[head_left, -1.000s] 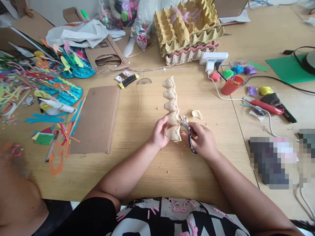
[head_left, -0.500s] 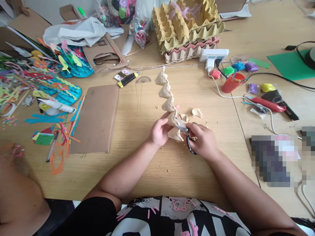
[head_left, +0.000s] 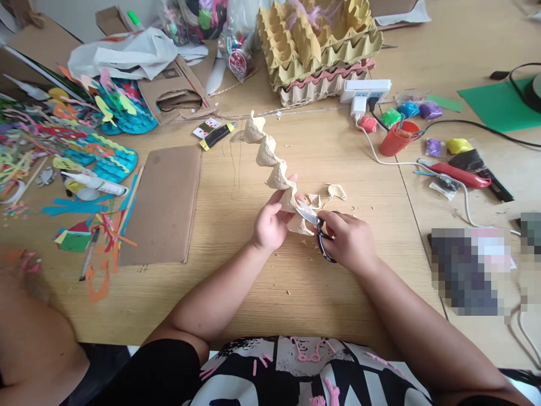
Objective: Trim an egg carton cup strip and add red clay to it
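Above the broad pale-brown wooden table (head_left: 236, 293) I hold up the long, cream-coloured, bumpy strip of moulded pulp egg carton (head_left: 278, 176), its far end leaning away to my left. My left hand (head_left: 270, 226) grasps it near its close end, thumb on the side toward me and fingers behind. My right hand (head_left: 354, 239) is closed around the black handles of the silver-bladed scissors (head_left: 308, 213), whose blades meet the strip at the second cup from me. To trim well here, I judge that I should support the pulp right beside the cut, because a ragged edge like this could tear if the far end sags. Short snips following the cup's curve should serve better than one long bite, and my left fingers behind the strip want keeping out of the blades' path. The small, curled, cream-coloured pulp offcuts (head_left: 337, 192) lie on the wood just beyond my right hand.

Compared with a second ago, the strip has swung from pointing nearly straight ahead to a clear leftward slant; both hands keep their hold, the scissors now reach further over the cup, and the offcuts lie much as they did
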Tool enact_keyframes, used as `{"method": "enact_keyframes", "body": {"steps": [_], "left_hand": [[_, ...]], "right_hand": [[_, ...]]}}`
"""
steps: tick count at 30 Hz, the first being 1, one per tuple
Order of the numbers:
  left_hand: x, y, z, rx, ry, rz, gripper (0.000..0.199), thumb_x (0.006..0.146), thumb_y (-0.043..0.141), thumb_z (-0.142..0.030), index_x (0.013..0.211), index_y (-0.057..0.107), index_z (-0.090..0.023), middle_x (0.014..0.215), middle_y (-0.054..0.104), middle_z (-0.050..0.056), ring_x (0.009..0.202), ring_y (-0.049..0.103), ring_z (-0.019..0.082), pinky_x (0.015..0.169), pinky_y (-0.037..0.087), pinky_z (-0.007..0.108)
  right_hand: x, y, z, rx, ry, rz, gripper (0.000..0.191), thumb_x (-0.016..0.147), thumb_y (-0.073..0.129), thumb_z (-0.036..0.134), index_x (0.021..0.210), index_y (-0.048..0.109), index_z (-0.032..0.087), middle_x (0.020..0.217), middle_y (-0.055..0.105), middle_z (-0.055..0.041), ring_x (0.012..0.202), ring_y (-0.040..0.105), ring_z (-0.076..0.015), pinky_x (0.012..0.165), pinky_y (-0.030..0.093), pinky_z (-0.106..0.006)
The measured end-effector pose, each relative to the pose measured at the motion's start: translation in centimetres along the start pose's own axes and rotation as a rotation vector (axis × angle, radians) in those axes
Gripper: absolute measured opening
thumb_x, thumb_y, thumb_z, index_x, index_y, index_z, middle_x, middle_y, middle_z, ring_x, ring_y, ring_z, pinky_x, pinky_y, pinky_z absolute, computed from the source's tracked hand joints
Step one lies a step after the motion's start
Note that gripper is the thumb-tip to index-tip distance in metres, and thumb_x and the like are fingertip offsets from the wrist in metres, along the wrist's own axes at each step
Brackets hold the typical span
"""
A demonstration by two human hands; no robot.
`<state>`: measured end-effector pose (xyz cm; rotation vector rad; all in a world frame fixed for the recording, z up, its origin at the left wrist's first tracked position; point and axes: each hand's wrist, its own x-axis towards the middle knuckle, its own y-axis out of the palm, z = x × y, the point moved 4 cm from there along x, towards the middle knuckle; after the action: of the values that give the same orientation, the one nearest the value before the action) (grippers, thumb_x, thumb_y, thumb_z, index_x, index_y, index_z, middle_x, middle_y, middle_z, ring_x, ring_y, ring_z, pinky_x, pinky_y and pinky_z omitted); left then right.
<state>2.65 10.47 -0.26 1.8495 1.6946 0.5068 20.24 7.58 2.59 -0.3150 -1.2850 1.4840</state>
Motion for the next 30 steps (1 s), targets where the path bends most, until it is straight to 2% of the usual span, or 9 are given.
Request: {"method": "enact_keyframes", "body": {"steps": [10,19,22,26,30], "left_hand": [[0.1,0.0,0.0,0.035,0.021,-0.011,0.071,0.080,0.058,-0.042,0.148,0.064,-0.022,0.095,0.077,0.006,0.101,0.074,0.028,0.092,0.056,0.040],[0.1,-0.1,0.1,0.032,0.014,-0.038,0.070,0.081,0.058,-0.044,0.146,0.065,-0.021,0.093,0.077,0.006,0.100,0.074,0.028,0.091,0.055,0.040],[0.1,-0.2,0.0,0.017,0.034,-0.044,0.065,0.081,0.059,-0.042,0.142,0.069,-0.021,0.094,0.077,0.006,0.095,0.073,0.025,0.087,0.056,0.036],[0.3,-0.5,0.0,0.031,0.056,-0.054,0.063,0.082,0.060,-0.041,0.141,0.069,-0.021,0.096,0.078,0.005,0.090,0.072,0.023,0.084,0.057,0.035],[0.6,-0.8,0.2,0.062,0.066,-0.074,0.065,0.084,0.059,-0.045,0.143,0.067,-0.022,0.098,0.079,0.006,0.088,0.073,0.024,0.082,0.058,0.036]], "right_hand": [[0.1,-0.3,0.3,-0.072,-0.025,-0.009,0.029,0.106,0.058,0.040,0.105,0.078,0.019,0.066,0.071,-0.0020,0.059,0.059,-0.0168,0.059,0.035,-0.031],[0.0,-0.1,0.2,-0.071,-0.011,0.024,0.032,0.106,0.056,0.041,0.106,0.078,0.018,0.066,0.070,-0.0030,0.060,0.058,-0.0176,0.060,0.034,-0.031],[0.0,-0.1,0.0,-0.082,-0.003,0.035,0.032,0.106,0.056,0.041,0.108,0.079,0.019,0.065,0.071,-0.0029,0.059,0.058,-0.0174,0.059,0.032,-0.030],[0.0,0.2,-0.4,-0.099,0.050,0.075,0.031,0.104,0.060,0.041,0.113,0.079,0.019,0.066,0.073,-0.0035,0.060,0.061,-0.0184,0.059,0.032,-0.030],[0.1,0.4,-1.1,-0.070,0.174,0.089,0.030,0.100,0.062,0.041,0.113,0.078,0.019,0.070,0.074,-0.0045,0.063,0.063,-0.0203,0.060,0.034,-0.030]]}}
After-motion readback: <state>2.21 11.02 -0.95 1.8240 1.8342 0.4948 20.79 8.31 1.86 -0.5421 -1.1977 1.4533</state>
